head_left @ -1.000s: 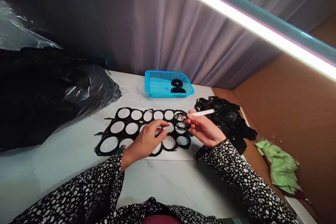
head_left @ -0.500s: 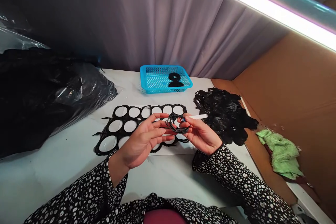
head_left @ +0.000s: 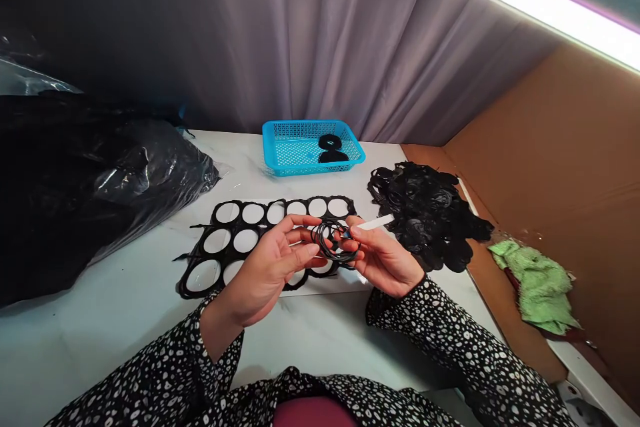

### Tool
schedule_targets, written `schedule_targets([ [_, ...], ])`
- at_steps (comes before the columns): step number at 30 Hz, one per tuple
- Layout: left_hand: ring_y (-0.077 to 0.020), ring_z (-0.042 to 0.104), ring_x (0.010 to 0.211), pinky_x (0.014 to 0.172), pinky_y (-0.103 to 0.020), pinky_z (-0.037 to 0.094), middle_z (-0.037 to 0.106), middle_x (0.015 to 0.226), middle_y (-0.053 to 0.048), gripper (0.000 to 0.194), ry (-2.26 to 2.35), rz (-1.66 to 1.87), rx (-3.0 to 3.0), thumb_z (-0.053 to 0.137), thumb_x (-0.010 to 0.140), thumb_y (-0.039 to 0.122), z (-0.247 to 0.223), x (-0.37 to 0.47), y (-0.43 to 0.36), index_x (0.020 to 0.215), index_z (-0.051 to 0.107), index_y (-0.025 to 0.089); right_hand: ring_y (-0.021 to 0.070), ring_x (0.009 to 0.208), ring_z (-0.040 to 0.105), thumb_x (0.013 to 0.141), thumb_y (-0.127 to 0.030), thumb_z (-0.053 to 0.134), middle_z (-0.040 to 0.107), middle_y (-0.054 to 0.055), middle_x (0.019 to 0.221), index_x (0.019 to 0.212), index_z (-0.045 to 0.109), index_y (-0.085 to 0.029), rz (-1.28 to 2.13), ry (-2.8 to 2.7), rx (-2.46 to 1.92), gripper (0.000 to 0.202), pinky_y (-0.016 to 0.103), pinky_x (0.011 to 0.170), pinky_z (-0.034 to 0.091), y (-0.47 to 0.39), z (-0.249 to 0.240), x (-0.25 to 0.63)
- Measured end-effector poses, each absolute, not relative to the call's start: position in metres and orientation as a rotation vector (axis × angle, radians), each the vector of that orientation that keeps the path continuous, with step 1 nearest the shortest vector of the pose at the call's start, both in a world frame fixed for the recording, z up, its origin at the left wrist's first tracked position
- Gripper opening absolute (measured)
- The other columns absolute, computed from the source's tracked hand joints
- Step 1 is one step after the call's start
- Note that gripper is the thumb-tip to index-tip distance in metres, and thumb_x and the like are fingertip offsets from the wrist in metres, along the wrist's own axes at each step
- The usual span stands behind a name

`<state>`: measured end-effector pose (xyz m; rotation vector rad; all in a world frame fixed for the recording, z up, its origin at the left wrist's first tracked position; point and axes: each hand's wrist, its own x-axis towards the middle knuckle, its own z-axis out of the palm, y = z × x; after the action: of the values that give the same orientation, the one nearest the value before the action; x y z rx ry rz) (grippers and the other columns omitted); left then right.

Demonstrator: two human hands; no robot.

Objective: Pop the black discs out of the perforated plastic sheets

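Plastic-wrapped, one black bundle (head_left: 110,193) lies beside three partly hidden rows of rings (head_left: 235,227). The loosely curled left hand (head_left: 273,260), in front of one basket (head_left: 295,169) with two apparently finished rounds (head_left: 324,142), touches one loose coil (head_left: 343,257); the right hand (head_left: 385,257) pinches it and one white strip (head_left: 377,221) beside a seemingly waiting, uncountable heap (head_left: 425,213).

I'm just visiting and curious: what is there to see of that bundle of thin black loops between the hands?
The bundle of thin black loops is a loose, roughly round coil of slender, slightly shiny strands with gaps between them; its material is unclear. It is held up over the table, partly in front of black pieces with round openings. The right hand holds its right side, beside a white strip; the left hand meets its left edge.
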<state>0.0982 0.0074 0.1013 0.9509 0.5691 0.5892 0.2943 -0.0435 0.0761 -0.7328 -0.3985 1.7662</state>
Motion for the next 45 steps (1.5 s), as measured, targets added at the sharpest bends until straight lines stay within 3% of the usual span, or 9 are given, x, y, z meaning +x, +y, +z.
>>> schedule_targets([
  [9, -0.0145, 0.064, 0.095, 0.086, -0.028, 0.053, 0.066, 0.108, -0.006, 0.031, 0.578, 0.627, 1.011, 0.069, 0.087, 0.017, 0.0942, 0.0987, 0.0082, 0.115, 0.055, 0.018, 0.0041, 0.063, 0.057, 0.076, -0.023, 0.08, 0.064, 0.0, 0.079, 0.073, 0.046, -0.018, 1.765, -0.422, -0.758, 0.034, 0.011, 0.055, 0.045, -0.044, 0.0755, 0.2928],
  [45, -0.0149, 0.064, 0.087, 0.082, -0.029, 0.05, 0.066, 0.098, -0.005, 0.024, 0.585, 0.615, 0.95, 0.068, 0.09, 0.026, 0.0989, 0.0967, 0.0046, 0.111, 0.06, 0.02, 0.0036, 0.063, 0.059, 0.078, -0.02, 0.078, 0.068, 0.003, 0.084, 0.075, 0.046, -0.017, 1.815, -0.383, -0.719, 0.033, 0.011, 0.055, 0.045, -0.0448, 0.0695, 0.2872],
])
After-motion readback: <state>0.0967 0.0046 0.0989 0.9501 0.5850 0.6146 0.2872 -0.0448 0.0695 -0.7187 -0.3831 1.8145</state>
